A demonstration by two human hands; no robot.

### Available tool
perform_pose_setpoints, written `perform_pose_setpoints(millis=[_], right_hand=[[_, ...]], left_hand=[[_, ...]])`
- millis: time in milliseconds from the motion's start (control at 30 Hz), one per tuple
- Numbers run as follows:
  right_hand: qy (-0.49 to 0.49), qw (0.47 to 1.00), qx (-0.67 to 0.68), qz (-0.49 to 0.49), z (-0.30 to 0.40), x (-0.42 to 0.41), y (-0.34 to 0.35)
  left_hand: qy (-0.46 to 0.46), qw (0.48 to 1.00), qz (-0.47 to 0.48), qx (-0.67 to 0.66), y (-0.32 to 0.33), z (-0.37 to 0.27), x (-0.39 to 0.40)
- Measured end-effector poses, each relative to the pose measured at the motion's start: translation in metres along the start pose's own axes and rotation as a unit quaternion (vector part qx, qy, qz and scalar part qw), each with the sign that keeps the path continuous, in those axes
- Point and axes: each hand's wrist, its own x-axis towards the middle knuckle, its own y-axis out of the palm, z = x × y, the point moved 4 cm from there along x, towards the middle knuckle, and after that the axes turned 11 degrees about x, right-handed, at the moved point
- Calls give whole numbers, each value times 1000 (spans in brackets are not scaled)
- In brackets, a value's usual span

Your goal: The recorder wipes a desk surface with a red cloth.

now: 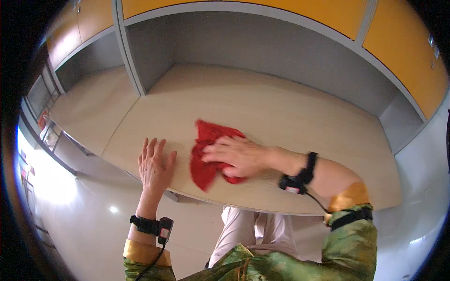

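A crumpled red cloth [204, 170] lies on the light wood-look desk top [288, 116]. My right hand [239, 154] is on top of the cloth, slightly blurred, its fingers curled over the fabric and partly hiding it. To the left of the cloth, my left hand [156, 168] rests near the desk's front edge with its fingers apart and nothing in it. Both wrists wear black straps with small black devices and cables.
Grey panels close off the back of the desk, under orange cabinets [246, 8]. A grey upright divider [130, 52] stands at the left, where a seam crosses the desk top. The desk's curved front edge runs just above my legs. A white bag [50, 135] hangs at the far left.
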Motion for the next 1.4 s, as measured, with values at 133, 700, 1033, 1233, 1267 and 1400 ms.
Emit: perform_pose_setpoints(millis=[133,700,1033,1233,1267,1400], right_hand=[[57,998,14,-36,-33,-78,-44],[167,986,-15,17,-77,136,-19],[214,974,-14,-76,-10,-142,-19],[749,618,-44,-235,-14,-447,-66],[771,600,-83,-199,-15,-491,-67],[706,658,-162,-205,-9,-418,-40]], left_hand=[[116,991,-42,44,-13,-20,3],[26,998,-25,-56,-9,-8,3],[15,999,-18,-43,14,7,7],[29,999,32,-3,8,3,8],[28,999,43,-6,9,0,11],[56,997,44,38,19,1,12]])
